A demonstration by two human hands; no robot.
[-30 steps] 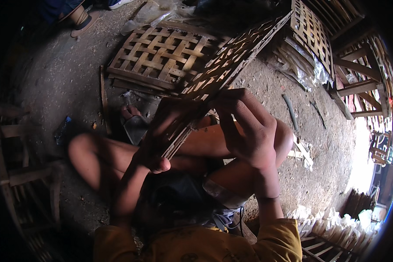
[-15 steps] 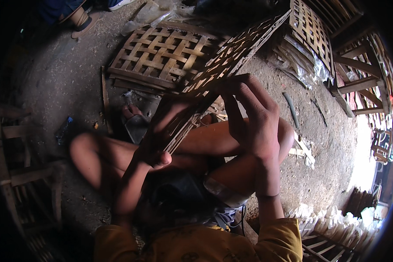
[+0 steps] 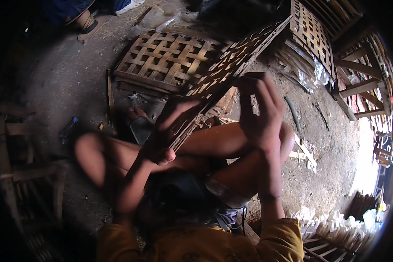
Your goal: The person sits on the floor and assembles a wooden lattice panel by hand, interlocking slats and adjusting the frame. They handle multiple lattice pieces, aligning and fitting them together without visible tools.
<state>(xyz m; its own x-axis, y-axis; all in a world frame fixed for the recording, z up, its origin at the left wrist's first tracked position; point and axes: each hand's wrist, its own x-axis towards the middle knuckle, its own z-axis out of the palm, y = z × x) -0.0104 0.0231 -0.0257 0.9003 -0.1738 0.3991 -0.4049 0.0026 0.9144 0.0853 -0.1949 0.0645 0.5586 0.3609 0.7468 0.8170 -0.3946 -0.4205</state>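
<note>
A woven bamboo panel (image 3: 231,61) stands tilted on edge before me, slanting from my lap up toward the far right. Gripping its near lower end is my left hand (image 3: 161,139), thumb on the near side and fingers behind the lattice. My right hand (image 3: 262,115) is bent over at the panel's right-hand edge, farther up, with curled fingers meeting the rim. Its fingertips are dark and partly hidden, so a small thing in them would not show. Both of my bare legs (image 3: 214,142) are folded under the panel.
Beyond lies a stack of woven panels (image 3: 166,59) on the dusty floor, with clear plastic (image 3: 166,19) behind it. More panels (image 3: 312,32) are piled at far right near a wooden frame (image 3: 358,87). Another person's foot (image 3: 90,28) is at upper left. A wooden stool (image 3: 30,172) stands left.
My right hand has shifted slightly right and its fingers have drawn in along the panel's edge. The left hand keeps its grip. The whole view has moved a little.
</note>
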